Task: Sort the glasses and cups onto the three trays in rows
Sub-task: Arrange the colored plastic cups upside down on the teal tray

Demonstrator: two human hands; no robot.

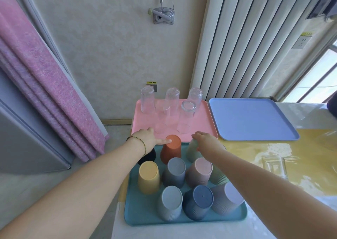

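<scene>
- While the left hand [147, 138] lies stretched out, thumb spread and one straight finger touching the flat base of the orange cup [171, 153], it grips nothing that can be seen.
- The right hand [207, 142] sits on top of the green cup [192, 152], fingers curled down over its upturned base in a grasp.
- Both cups stand upside down at the far end of the teal tray [131, 211], the nearest tray, side by side but apart.
- A black cup [148, 156] stands left of the orange one, mostly hidden under the left wrist.
- Next row, all inverted: yellow cup [148, 177], grey cup [175, 172], pink cup [199, 172], and a second green cup [218, 177] partly behind the right forearm.
- Nearest row: pale blue cup [170, 202], navy cup [197, 204], lilac cup [227, 198].
- The cups are matte and taper to their bases, and several have fine ribs near the rim.
- Just beyond the teal tray, the pink tray [142, 127] holds five clear glasses [172, 102], tall and upside down, with three at the back and two in front.
- A blue tray [251, 118] lies just right of the pink one.
- One lone glass [274, 165] stands on the table [310, 147], well right of the teal tray, on a glossy yellow cover.
- A thin bracelet [144, 145] circles the left wrist.
</scene>
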